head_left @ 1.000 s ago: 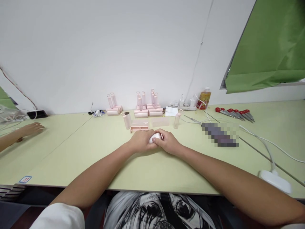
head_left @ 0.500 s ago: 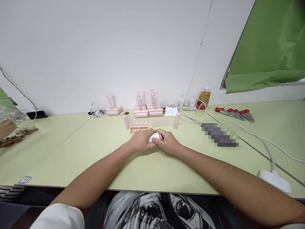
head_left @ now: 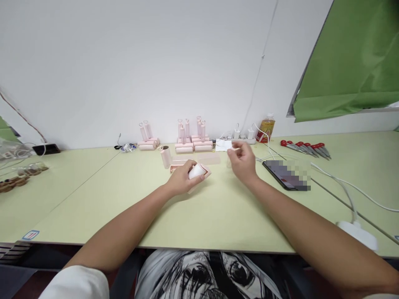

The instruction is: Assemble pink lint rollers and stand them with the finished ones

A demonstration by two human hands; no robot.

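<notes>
My left hand (head_left: 182, 179) is wrapped around a white lint roller head (head_left: 197, 170) with a pink casing, tilted above the table. My right hand (head_left: 244, 161) is off to the right, thumb and fingers pinched at the top of a small clear pink tube handle (head_left: 229, 162); the fingers hide most of the tube. Just beyond my left hand, an open pink tray (head_left: 175, 167) is partly covered by it. Clear pink covers (head_left: 209, 158) lie behind, and a pink cylinder with a dark open top (head_left: 166, 158) stands at left.
Finished-looking pink roller sets (head_left: 184, 147) stand along the wall. To the right are a phone (head_left: 286, 176), white cables, a white charger (head_left: 358, 234), red-tipped tools (head_left: 305, 148), a bottle (head_left: 266, 129) and a power strip (head_left: 246, 140). White paper (head_left: 223, 145) lies behind my right hand.
My right hand has left the roller head and moved right and away to the small tube handle. My left hand keeps the roller head, now tilted. The co-worker's hand at far left has gone from view.
</notes>
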